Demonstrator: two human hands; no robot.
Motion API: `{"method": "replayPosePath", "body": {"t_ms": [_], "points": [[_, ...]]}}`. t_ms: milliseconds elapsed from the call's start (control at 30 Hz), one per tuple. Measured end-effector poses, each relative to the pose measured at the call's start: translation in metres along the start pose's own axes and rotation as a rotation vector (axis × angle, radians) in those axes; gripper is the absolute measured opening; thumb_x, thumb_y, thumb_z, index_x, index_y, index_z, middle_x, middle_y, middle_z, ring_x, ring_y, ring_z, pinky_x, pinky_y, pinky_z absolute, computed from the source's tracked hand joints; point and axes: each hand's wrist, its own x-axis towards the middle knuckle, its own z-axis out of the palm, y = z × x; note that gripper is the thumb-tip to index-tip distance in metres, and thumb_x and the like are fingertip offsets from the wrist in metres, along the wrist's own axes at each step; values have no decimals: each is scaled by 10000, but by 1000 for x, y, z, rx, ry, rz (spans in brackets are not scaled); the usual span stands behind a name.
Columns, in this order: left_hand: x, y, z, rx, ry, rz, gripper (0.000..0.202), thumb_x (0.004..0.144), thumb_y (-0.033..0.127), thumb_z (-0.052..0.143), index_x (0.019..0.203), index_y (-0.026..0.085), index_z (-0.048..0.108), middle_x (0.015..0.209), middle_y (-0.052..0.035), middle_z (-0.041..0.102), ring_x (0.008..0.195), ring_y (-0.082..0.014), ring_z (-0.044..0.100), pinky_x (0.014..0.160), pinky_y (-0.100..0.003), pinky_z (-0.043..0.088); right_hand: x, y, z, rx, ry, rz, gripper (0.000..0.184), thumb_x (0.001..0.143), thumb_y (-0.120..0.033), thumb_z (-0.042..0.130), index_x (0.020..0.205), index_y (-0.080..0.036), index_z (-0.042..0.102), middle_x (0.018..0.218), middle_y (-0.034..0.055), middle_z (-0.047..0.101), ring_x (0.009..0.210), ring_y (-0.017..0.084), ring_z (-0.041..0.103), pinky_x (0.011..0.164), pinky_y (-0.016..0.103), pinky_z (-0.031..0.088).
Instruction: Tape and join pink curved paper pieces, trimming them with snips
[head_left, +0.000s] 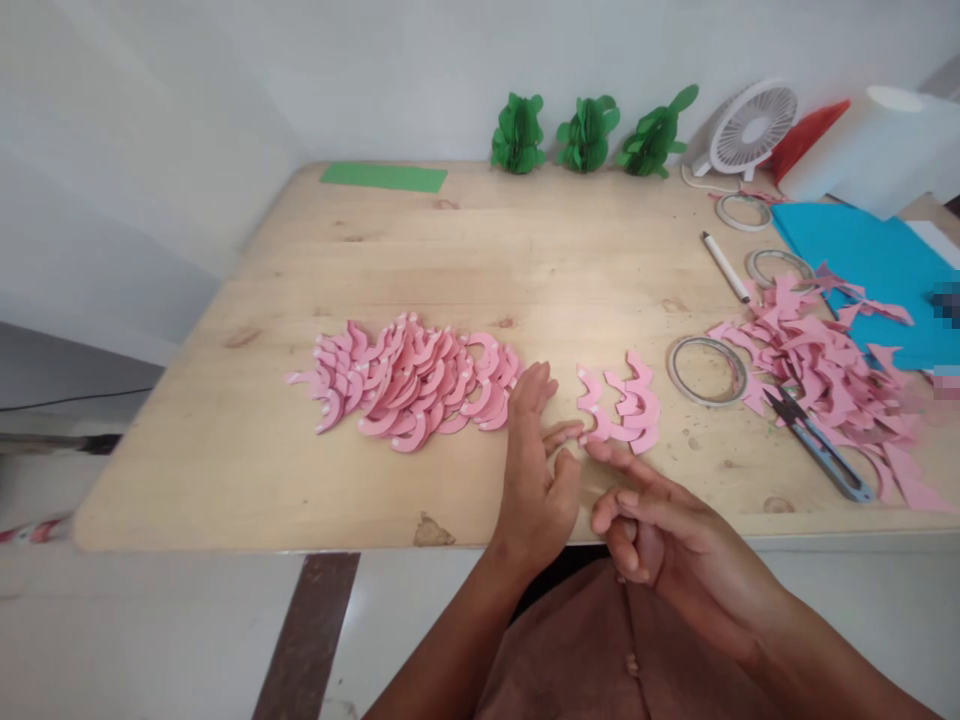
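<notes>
Pink curved paper cutouts lie overlapped in a large pile on the wooden table, many with small whitish spots at their tips. My left hand stands on edge at the right end of this pile, fingers outstretched. To its right is a smaller group of pink paper arcs. My right hand is turned palm inward below that group. Its longest-reaching finger points at the lowest arc's tip, and the others bend loosely. Whether that fingertip touches the paper I cannot tell. Nothing shows in either hand.
Pink scraps heap at the right, with thread snips on their near side. A tape roll, a white marker and blue paper lie nearby. A green strip, green paper shapes and a fan are behind.
</notes>
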Motion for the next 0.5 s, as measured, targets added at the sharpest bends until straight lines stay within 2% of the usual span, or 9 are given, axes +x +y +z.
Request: {"method": "replayPosePath", "body": {"t_ms": [500], "points": [[-1, 0, 0, -18, 3, -11, 709, 798, 22, 420, 1405, 354, 263, 1521, -35, 211, 1363, -252, 303, 977, -418, 492, 2, 2, 0, 9, 22, -5, 427, 839, -220, 600, 1258, -236, 518, 806, 30, 665, 516, 83, 483, 508, 227, 312]]}}
